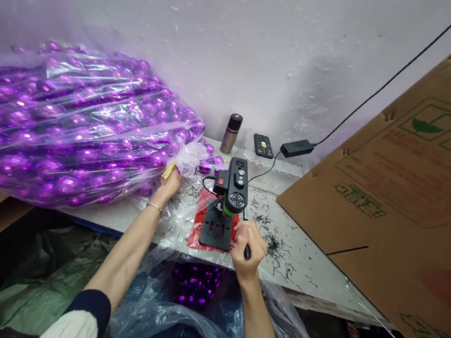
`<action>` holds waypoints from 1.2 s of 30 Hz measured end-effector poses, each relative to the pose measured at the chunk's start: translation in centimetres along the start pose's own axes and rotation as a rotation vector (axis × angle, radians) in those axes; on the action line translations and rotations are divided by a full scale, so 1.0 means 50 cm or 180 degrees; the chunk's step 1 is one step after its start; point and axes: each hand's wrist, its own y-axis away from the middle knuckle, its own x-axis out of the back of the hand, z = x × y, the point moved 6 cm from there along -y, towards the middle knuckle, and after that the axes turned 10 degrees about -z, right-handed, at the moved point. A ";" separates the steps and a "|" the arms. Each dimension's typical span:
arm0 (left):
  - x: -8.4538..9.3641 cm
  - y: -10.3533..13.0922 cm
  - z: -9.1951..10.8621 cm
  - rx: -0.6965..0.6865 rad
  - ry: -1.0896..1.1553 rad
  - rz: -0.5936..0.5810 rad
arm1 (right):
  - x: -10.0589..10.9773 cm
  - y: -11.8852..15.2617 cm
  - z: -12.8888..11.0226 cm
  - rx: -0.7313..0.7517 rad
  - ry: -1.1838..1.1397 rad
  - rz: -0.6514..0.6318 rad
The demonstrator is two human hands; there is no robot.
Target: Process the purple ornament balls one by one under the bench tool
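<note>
My left hand (171, 183) is at the gathered mouth of a big clear plastic bag (149, 131) full of shiny purple balls (66, 184). Something yellow (168, 170) shows at its fingertips, and the fingers are mostly hidden. My right hand (248, 246) is closed around a black-ended handle (247, 252) whose metal shaft runs up beside a black device (237, 186). That device has round vents, buttons and a flat slotted base plate (216, 231). Red plastic sheeting (195, 233) lies under the base.
Behind the device are a bottle (230, 134), a phone (263, 145) and a power adapter (297, 148) with its cable. Dark clippings (274, 244) litter the table at right. A large cardboard box (399, 198) leans there. More purple balls (196, 289) lie in plastic below.
</note>
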 end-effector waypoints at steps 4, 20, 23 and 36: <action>-0.011 -0.003 -0.009 0.0141 -0.0150 -0.0081 | -0.001 -0.002 -0.003 -0.0019 0.0046 -0.0024; -0.068 0.227 0.023 0.1091 0.3415 -0.1184 | 0.006 -0.012 -0.002 -0.0117 -0.0069 -0.0026; -0.093 0.277 0.035 0.0998 0.3661 -0.1367 | 0.012 -0.025 -0.003 -0.0183 -0.0109 -0.0088; -0.211 0.316 0.057 -0.0401 0.0907 -0.0604 | 0.020 -0.033 -0.008 -0.0244 0.0020 -0.0328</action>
